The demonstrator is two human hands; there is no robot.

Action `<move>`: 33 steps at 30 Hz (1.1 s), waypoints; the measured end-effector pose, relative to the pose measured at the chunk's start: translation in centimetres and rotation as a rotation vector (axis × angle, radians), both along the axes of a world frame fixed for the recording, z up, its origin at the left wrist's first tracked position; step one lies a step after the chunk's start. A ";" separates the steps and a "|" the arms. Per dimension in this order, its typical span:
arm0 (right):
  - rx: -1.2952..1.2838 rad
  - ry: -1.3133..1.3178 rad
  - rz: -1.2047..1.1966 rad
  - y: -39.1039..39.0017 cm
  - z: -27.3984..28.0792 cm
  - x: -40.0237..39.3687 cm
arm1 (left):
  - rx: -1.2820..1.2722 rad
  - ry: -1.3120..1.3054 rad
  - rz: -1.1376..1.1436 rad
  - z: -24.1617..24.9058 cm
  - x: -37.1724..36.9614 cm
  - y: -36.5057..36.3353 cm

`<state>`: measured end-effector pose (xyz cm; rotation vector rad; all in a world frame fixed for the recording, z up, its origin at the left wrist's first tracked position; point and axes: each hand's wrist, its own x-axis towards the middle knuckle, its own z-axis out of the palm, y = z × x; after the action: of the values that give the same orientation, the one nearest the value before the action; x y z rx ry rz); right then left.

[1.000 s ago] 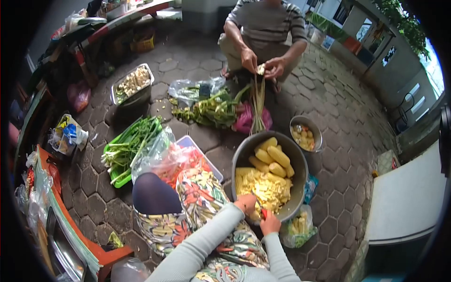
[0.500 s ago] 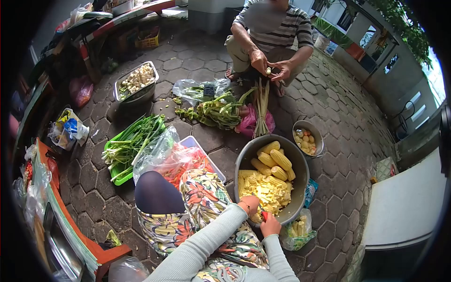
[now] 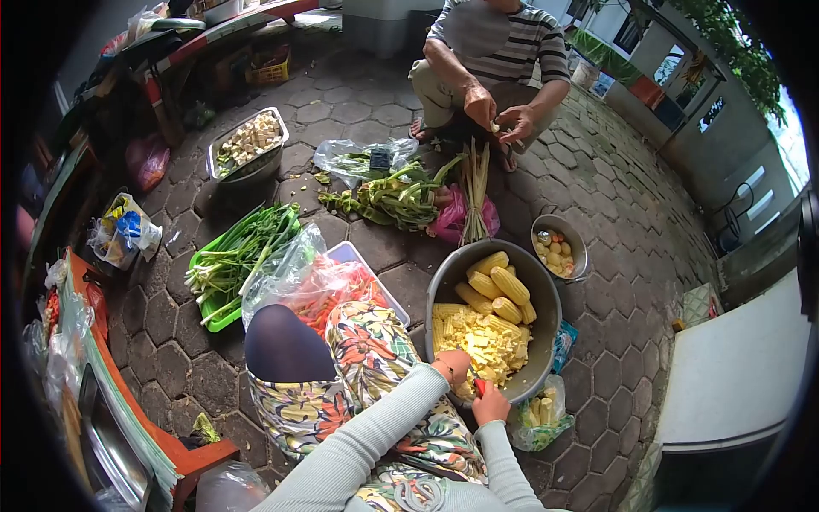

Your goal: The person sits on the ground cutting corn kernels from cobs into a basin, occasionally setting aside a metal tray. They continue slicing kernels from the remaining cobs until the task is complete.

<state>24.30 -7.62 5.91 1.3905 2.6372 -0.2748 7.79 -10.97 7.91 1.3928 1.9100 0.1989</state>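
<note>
Our left hand grips a corn cob at the near rim of the metal basin; our right hand clasps a red-handled knife beside it.

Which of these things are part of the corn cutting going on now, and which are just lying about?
In hand:
left hand on the corn piece being cut
right hand, red-handled knife
big metal basin, whole cobs, cut corn

Lying about:
green onions
tray of white cubes
small pot
bag of corn scraps
</note>
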 end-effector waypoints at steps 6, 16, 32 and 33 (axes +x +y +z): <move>0.000 -0.018 0.068 0.1 -0.5 0.2 | 0.056 0.038 0.016 -1.2 0.3 0.2; 0.033 0.036 0.067 0.0 -1.0 0.3 | 0.089 0.033 0.049 -1.2 0.3 0.7; 0.034 0.050 0.242 3.0 -3.1 1.3 | 1.250 -0.219 0.486 7.6 1.1 -7.8; -0.017 0.036 0.240 3.2 -3.3 0.8 | 1.358 -0.165 0.530 10.5 0.5 -11.3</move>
<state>25.12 -4.44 2.64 1.0579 2.7879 -0.2938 8.32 -22.31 18.41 1.4342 1.9421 2.0759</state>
